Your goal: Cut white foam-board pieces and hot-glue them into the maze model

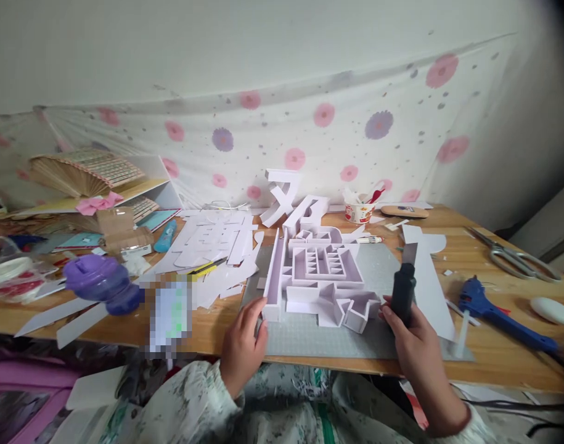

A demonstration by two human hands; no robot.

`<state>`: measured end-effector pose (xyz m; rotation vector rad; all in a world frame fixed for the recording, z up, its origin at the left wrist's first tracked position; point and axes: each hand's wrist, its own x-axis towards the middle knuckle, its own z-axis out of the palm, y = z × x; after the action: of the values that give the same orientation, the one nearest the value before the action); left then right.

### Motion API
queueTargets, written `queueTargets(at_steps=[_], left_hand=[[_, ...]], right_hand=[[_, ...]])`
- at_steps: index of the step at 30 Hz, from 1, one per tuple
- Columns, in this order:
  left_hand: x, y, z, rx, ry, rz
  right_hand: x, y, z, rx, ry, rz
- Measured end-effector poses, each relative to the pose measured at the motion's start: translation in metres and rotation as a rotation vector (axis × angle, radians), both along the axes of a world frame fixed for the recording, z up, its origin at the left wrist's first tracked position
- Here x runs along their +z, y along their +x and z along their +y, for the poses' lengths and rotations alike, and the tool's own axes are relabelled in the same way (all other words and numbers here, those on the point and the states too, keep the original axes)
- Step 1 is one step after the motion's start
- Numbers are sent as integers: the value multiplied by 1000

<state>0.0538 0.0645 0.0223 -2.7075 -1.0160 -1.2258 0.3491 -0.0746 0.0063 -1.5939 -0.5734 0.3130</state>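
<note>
A white three-dimensional character built of thin board walls lies on the grey cutting mat in front of me. My left hand grips the near left corner of its long upright part between thumb and fingers. In my right hand is a black-handled knife, upright with its broad blade pointing up, beside the character's right end. Behind the character, another white board character stands against the wall covering.
A blue glue gun, scissors and a white oval object lie at right. White cut sheets, a yellow cutter and a purple bottle are at left. A paper cup stands behind.
</note>
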Motion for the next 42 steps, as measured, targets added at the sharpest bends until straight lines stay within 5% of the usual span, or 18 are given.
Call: queueTargets(at_steps=[19, 29, 42], left_hand=[[6, 9, -2, 94, 38, 80], [6, 11, -2, 62, 89, 75], [-2, 1, 4, -39, 38, -82]], right_hand=[[7, 3, -15, 175, 62, 215], [3, -1, -11, 99, 201, 191], [11, -5, -1, -7, 186, 81]])
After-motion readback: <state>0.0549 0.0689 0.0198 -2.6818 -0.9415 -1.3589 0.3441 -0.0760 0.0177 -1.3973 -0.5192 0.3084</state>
